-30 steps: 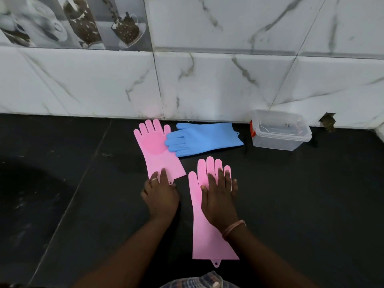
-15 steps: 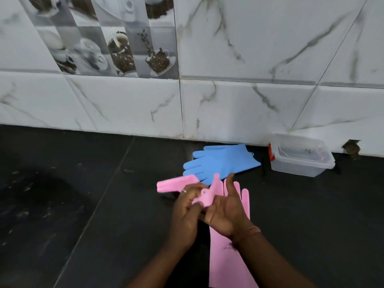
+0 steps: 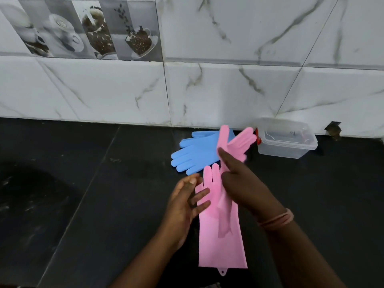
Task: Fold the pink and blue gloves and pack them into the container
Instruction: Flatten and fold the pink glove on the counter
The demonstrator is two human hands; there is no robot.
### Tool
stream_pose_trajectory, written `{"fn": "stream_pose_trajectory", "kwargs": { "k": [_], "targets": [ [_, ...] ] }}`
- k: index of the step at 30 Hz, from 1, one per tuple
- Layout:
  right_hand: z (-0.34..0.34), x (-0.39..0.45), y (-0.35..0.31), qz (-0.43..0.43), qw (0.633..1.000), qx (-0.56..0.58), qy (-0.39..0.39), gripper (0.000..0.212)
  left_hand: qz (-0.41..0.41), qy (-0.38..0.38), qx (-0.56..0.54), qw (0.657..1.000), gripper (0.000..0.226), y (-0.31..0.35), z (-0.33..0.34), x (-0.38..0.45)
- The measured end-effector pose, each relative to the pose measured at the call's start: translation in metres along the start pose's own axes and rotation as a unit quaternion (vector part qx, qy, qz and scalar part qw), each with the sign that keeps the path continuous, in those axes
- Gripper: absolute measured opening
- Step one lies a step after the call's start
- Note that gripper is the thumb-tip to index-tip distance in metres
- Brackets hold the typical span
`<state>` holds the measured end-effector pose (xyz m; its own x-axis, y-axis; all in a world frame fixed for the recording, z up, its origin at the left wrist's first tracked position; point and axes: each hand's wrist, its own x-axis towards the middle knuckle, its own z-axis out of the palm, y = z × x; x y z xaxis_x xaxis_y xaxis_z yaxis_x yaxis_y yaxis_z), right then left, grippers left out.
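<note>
One pink glove [image 3: 220, 238] lies flat on the black counter, fingers pointing away from me. My right hand [image 3: 243, 183] holds a second pink glove [image 3: 239, 142] up above it, its fingers pointing toward the container. My left hand [image 3: 187, 200] hovers just left of the flat glove with fingers spread and empty. A blue glove [image 3: 195, 154] lies behind them near the wall, partly hidden by the raised pink glove. The clear plastic container [image 3: 286, 140] with a red clip sits by the wall at the right.
A white marble-tile wall [image 3: 228, 90] runs along the back of the black counter [image 3: 104, 204]. A small dark hole [image 3: 333, 129] shows in the wall right of the container.
The second pink glove has passed from both hands into my right hand alone and swung rightward and up. My left hand has let go and opened. The camera has tilted upward.
</note>
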<state>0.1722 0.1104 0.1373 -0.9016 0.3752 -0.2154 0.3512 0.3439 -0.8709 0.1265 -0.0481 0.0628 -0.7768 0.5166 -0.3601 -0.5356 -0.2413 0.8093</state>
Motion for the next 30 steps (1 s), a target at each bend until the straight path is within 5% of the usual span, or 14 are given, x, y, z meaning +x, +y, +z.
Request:
{"fn": "stream_pose_trajectory", "kwargs": {
  "k": [3,6,10,16,20,25,30],
  "targets": [
    [0.020,-0.016,-0.005,-0.023,0.971,-0.170,-0.166,0.054,-0.133,-0.022,-0.098,0.986,0.067,-0.008,0.024,0.011],
    [0.041,-0.028,0.015,0.028,0.940,-0.242,-0.237,0.038,-0.261,0.022,-0.052,0.964,0.055,-0.026,0.029,0.013],
    [0.020,-0.016,0.060,0.175,0.971,-0.093,-0.134,0.035,-0.338,0.032,-0.052,0.939,0.049,-0.045,0.014,0.017],
    [0.019,-0.001,0.110,0.228,0.958,-0.138,0.104,0.072,-0.284,0.020,-0.056,0.957,0.033,-0.055,0.026,0.025],
    [0.022,0.001,0.124,0.298,0.948,0.058,0.091,0.082,-0.309,0.069,-0.100,0.943,0.037,-0.057,0.016,0.028],
    [0.012,0.002,0.136,0.329,0.902,0.263,0.094,0.039,-0.321,0.047,-0.137,0.936,0.039,-0.053,0.006,0.023],
    [0.008,0.011,0.128,0.238,0.878,0.413,0.047,0.033,-0.290,0.004,-0.140,0.947,0.040,-0.047,0.010,0.028]
  ]
}}
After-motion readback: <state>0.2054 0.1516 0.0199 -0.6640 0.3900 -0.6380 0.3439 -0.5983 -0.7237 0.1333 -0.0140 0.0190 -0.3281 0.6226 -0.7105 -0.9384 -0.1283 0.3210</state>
